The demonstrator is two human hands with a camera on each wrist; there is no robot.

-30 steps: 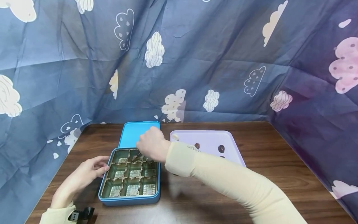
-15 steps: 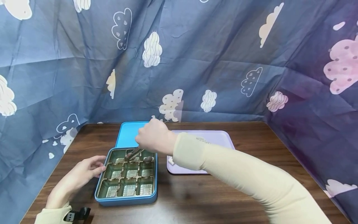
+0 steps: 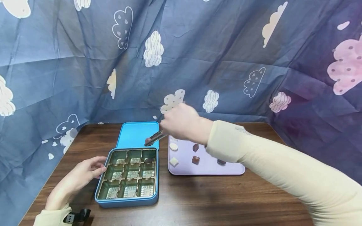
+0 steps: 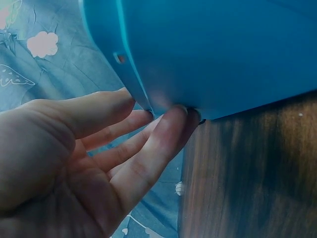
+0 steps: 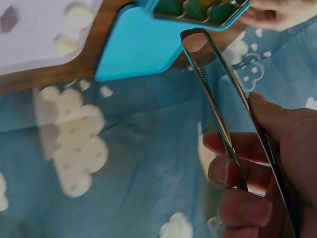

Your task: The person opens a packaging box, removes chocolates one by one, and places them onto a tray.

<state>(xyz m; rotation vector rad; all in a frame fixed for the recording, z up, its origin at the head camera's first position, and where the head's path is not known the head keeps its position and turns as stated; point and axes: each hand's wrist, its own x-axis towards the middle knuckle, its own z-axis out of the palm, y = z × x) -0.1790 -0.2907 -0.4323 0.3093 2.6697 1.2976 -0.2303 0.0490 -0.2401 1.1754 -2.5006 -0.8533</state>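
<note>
In the head view, my right hand (image 3: 183,121) is raised above the blue lid, gripping metal tweezers (image 3: 156,136). Pinched between their tips is a brown chocolate (image 5: 194,39), seen in the right wrist view. A blue tin (image 3: 128,202) with a gold divided insert stands at front left. Its back right compartment contains a dark chocolate (image 3: 149,160); no chocolates show in the others. My left hand (image 3: 80,177) touches the tin's left side with loosely extended fingers, and in the left wrist view the fingertips (image 4: 173,119) rest against the blue wall.
Behind the tin lies its light blue lid (image 3: 135,133). Right of it is a lilac tray (image 3: 209,169) bearing white and brown chocolates, partly hidden by my right arm. A patterned blue cloth (image 3: 226,62) hangs behind the wooden table (image 3: 198,201).
My right hand has risen out of the tin and moved right and back, lifting the tweezers and the brown chocolate from the back middle compartment. The left hand keeps its place.
</note>
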